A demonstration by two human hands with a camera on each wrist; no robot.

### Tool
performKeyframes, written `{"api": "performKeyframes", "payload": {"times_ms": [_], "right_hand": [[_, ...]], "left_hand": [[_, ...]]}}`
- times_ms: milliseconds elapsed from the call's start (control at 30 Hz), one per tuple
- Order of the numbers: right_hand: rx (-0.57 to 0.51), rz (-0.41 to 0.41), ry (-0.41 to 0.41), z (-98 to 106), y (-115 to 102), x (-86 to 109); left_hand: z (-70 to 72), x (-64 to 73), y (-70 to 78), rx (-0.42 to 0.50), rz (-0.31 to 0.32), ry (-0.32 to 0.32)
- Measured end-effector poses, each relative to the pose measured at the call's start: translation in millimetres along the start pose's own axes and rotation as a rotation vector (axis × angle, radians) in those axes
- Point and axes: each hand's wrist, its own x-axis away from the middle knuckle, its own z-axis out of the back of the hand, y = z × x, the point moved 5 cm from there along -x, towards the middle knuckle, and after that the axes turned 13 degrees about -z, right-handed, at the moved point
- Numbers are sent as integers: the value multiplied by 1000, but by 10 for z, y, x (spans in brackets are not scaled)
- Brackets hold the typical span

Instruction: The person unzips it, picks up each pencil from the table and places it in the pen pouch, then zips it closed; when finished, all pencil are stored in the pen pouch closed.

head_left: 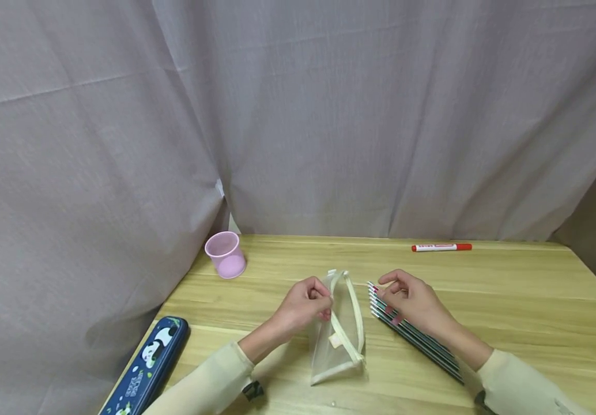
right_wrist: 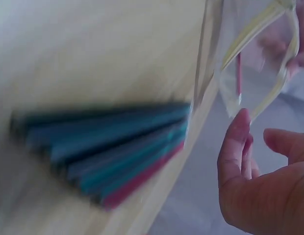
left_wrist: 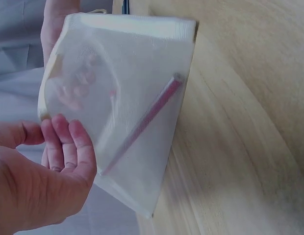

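My left hand (head_left: 305,300) pinches one zippered edge of a see-through mesh pencil pouch (head_left: 324,351), whose mouth gapes. Through the mesh, the left wrist view shows a red pencil (left_wrist: 147,115) lying slantwise inside. To the right of the pouch, my right hand (head_left: 412,300) hovers over a row of pencils (head_left: 427,343), thumb and fingers apart with nothing between them. Most pencils in that row are dark or green; a red one (right_wrist: 142,181) lies at its edge in the right wrist view, where the row is blurred.
A pink cup (head_left: 227,256) stands at the back left of the wooden table. A red-and-white marker (head_left: 440,247) lies near the back edge. At the front left is a dark blue panda pencil case (head_left: 147,363). Grey curtains (head_left: 303,115) hang behind.
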Motion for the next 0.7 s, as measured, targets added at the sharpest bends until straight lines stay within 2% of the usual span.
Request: {"api": "performKeyframes", "payload": {"times_ms": [200, 300, 433, 600, 700], "right_hand": [[209, 36, 45, 301, 62, -86], [270, 49, 10, 450, 140, -206], [280, 45, -124, 583, 311, -414], [210, -4, -355, 633, 561, -583], [158, -26, -453, 653, 657, -633]], "left_hand": [[39, 47, 33, 4, -24, 35], [42, 42, 44, 12, -20, 37], [37, 30, 44, 20, -8, 39], [28, 28, 37, 26, -5, 41], [24, 19, 27, 27, -2, 39]]}}
